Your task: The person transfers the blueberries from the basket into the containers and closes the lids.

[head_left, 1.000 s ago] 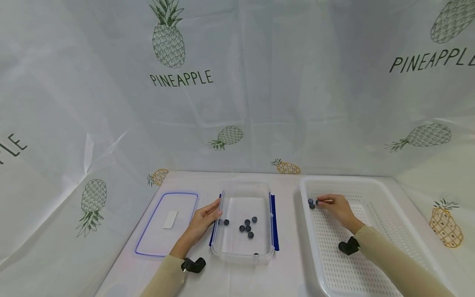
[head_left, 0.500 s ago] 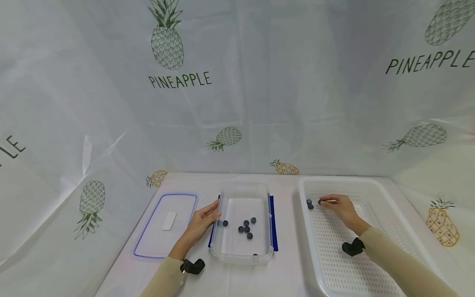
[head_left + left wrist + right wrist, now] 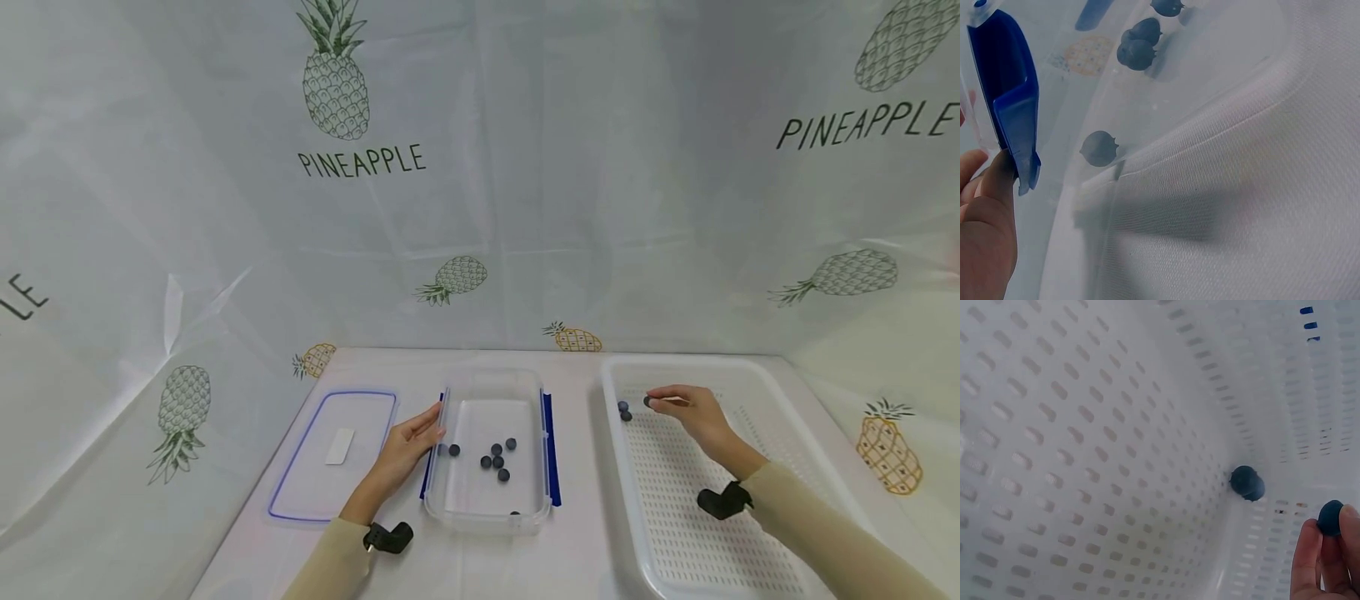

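Inside the white perforated basket (image 3: pixel 617 467), my right hand (image 3: pixel 701 421) pinches a blueberry (image 3: pixel 1331 518) between thumb and fingertips, raised above the basket floor. Two more blueberries (image 3: pixel 1247 482) lie close together in the basket's far left corner. My left hand (image 3: pixel 405 450) holds the left side of a clear plastic food container (image 3: pixel 491 523), fingers at its wall and beside the hanging blue latch flap (image 3: pixel 1013 94). Several blueberries (image 3: pixel 498 462) are scattered on the container's floor, some touching. Another blueberry (image 3: pixel 1099 149) sits near its left wall.
A clear lid with a blue seal (image 3: pixel 333 454) lies flat on the table left of the container, a white label on it. The second blue latch flap (image 3: pixel 552 450) sticks out on the container's right. A pineapple-print sheet (image 3: pixel 510 183) rises behind and around the table.
My right hand has lifted a blueberry up and away from the other two in the basket corner, drawing slightly right. My left hand stays at the container.
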A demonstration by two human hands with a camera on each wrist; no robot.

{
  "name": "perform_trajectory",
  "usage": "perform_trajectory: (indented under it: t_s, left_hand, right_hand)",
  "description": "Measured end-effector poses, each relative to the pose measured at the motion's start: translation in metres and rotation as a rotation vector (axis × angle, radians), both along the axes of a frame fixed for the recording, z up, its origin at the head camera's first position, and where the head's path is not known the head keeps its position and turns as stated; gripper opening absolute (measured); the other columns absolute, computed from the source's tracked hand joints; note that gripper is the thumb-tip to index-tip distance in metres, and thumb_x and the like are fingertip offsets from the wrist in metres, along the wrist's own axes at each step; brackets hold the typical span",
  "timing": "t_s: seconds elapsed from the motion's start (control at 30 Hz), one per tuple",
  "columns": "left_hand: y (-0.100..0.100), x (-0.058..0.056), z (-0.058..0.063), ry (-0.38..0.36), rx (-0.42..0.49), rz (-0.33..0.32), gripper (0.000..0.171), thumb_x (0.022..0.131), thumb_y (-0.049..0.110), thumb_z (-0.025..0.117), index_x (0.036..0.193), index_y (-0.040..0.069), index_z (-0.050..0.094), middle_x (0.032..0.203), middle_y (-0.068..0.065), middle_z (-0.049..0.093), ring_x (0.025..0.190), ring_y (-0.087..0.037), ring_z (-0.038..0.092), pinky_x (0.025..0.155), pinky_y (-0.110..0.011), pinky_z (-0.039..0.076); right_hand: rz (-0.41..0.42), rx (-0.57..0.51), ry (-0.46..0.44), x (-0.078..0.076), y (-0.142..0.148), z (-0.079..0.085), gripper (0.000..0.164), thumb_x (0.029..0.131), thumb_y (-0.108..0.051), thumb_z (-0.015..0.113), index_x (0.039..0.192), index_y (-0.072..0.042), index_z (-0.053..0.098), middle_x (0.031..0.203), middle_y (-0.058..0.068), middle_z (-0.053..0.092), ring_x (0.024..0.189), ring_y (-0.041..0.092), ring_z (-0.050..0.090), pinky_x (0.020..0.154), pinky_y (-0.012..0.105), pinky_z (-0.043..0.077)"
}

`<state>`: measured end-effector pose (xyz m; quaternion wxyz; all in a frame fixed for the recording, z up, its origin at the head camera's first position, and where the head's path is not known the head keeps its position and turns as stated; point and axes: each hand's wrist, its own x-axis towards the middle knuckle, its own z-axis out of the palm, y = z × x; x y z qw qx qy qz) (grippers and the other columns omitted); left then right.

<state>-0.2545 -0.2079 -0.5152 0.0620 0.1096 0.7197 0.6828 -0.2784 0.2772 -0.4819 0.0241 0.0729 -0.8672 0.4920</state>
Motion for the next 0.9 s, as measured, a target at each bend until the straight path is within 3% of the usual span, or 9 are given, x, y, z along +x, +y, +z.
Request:
perform_trajectory:
  t_s: [0.27, 0.43, 0.53, 0.63, 0.9]
  left_hand:
    - [0.003, 0.008, 0.020, -0.001, 0.010, -0.066, 0.055, 0.092, 0.010, 0.055, 0.140, -0.003, 0.031, 0.146, -0.014, 0.028, 0.133, -0.030, 0.026, 0.098, -0.019, 0.035]
    - [0.004, 0.009, 0.023, -0.032, 0.033, -0.078, 0.057, 0.093, 0.010, 0.055, 0.142, -0.002, 0.028, 0.147, -0.013, 0.025, 0.134, -0.030, 0.023, 0.099, -0.019, 0.034]
    - [0.004, 0.009, 0.022, -0.040, 0.039, -0.073, 0.057, 0.093, 0.010, 0.055, 0.141, -0.002, 0.029, 0.147, -0.012, 0.025, 0.134, -0.029, 0.024, 0.099, -0.019, 0.034]
    - [0.003, 0.008, 0.020, -0.042, 0.042, -0.068, 0.056, 0.092, 0.010, 0.055, 0.141, -0.001, 0.029, 0.147, -0.011, 0.026, 0.134, -0.028, 0.024, 0.098, -0.019, 0.035]
    - [0.000, -0.001, -0.001, -0.021, 0.047, -0.022, 0.055, 0.091, 0.014, 0.059, 0.140, 0.006, 0.037, 0.145, -0.008, 0.032, 0.133, -0.024, 0.030, 0.098, -0.020, 0.036]
  right_hand:
    - [0.023, -0.040, -0.029, 0.010, -0.005, 0.019, 0.041, 0.088, -0.029, 0.062, 0.115, 0.002, 0.061, 0.114, 0.022, 0.059, 0.106, 0.037, 0.055, 0.091, 0.059, 0.040]
    - [0.051, -0.060, -0.028, 0.016, -0.011, 0.032, 0.041, 0.088, -0.030, 0.062, 0.115, 0.002, 0.061, 0.112, 0.020, 0.061, 0.097, 0.015, 0.060, 0.091, 0.056, 0.042]
    - [0.068, -0.056, -0.009, 0.018, -0.014, 0.039, 0.040, 0.088, -0.029, 0.063, 0.114, 0.000, 0.062, 0.110, 0.018, 0.063, 0.091, 0.006, 0.061, 0.090, 0.052, 0.044]
    - [0.081, -0.040, 0.007, 0.019, -0.018, 0.045, 0.038, 0.088, -0.030, 0.062, 0.113, -0.003, 0.063, 0.110, 0.014, 0.064, 0.092, 0.006, 0.061, 0.088, 0.047, 0.047]
    - [0.119, -0.044, -0.001, 0.022, -0.033, 0.059, 0.038, 0.088, -0.032, 0.062, 0.114, -0.005, 0.064, 0.114, 0.011, 0.062, 0.099, 0.007, 0.059, 0.088, 0.043, 0.047]
